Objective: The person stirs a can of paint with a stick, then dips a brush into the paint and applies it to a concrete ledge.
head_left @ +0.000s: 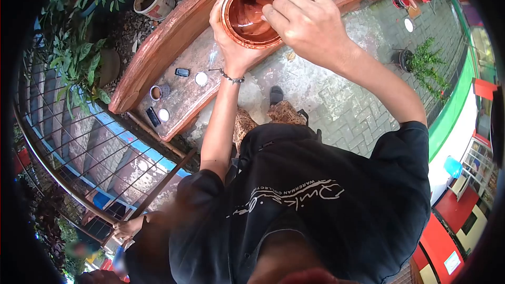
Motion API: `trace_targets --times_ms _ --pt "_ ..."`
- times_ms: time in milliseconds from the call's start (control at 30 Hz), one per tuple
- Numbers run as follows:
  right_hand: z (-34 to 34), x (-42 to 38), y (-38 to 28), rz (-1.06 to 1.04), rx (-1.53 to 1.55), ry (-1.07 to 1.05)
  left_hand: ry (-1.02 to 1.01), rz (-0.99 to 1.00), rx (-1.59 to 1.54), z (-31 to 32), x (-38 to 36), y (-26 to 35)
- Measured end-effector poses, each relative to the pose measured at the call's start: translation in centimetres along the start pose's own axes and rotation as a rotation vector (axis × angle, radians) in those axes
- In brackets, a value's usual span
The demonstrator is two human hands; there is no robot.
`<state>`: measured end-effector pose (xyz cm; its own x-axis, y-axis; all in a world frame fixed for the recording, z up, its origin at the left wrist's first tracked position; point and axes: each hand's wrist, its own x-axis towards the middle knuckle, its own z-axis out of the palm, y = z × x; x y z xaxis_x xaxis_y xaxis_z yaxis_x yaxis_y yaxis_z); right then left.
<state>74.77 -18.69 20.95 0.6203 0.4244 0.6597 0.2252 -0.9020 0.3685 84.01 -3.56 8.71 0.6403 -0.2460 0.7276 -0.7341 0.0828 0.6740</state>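
Note:
My left hand [229, 47], with a dark bracelet at the wrist, holds a round open container [227, 21] tilted toward me. Reddish-brown glossy liquid [250, 10] coats its inside. Over the right side of the opening is my right hand [305, 21], its fingers bent and pressed together, the fingertips reaching inside the rim. Whatever those fingertips hold, if anything, is too small or hidden to make out.
A reddish-edged ledge [184, 92] bears a cup [155, 93], a phone-like object [182, 72] and white discs [201, 78]. A bucket [154, 2] stands upper left. At lower left, another person's hand [128, 229] touches a metal railing [58, 176]. A potted plant [426, 66] stands right.

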Motion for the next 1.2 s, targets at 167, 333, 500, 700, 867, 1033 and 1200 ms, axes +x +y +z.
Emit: trace_targets --times_ms 167,333,500,700,867,1033,1200 --pt "0.8 0.8 0.6 -0.026 0.06 0.034 0.074 -0.025 -0.014 0.9 1.5 0.7" --pt "1.8 0.9 0.4 -0.022 0.106 0.012 0.01 -0.021 0.104 0.3 1.9 0.7" --pt "2.2 1.0 0.1 0.043 0.094 0.086 0.052 -0.016 -0.005 0.3 1.8 0.1" --pt "1.7 0.0 -0.7 0.029 0.195 0.023 -0.004 -0.021 0.069 -0.8 1.9 -0.8" --pt "1.5 -0.1 1.0 0.132 0.094 -0.027 -0.003 0.012 0.111 -1.5 1.2 -1.1" --pt "1.5 -0.1 -1.5 0.062 0.297 -0.051 0.011 -0.03 0.067 -1.3 0.4 -1.6" --pt "1.0 0.0 -0.5 0.148 0.074 0.024 0.005 -0.035 0.071 -1.8 0.2 -1.7"
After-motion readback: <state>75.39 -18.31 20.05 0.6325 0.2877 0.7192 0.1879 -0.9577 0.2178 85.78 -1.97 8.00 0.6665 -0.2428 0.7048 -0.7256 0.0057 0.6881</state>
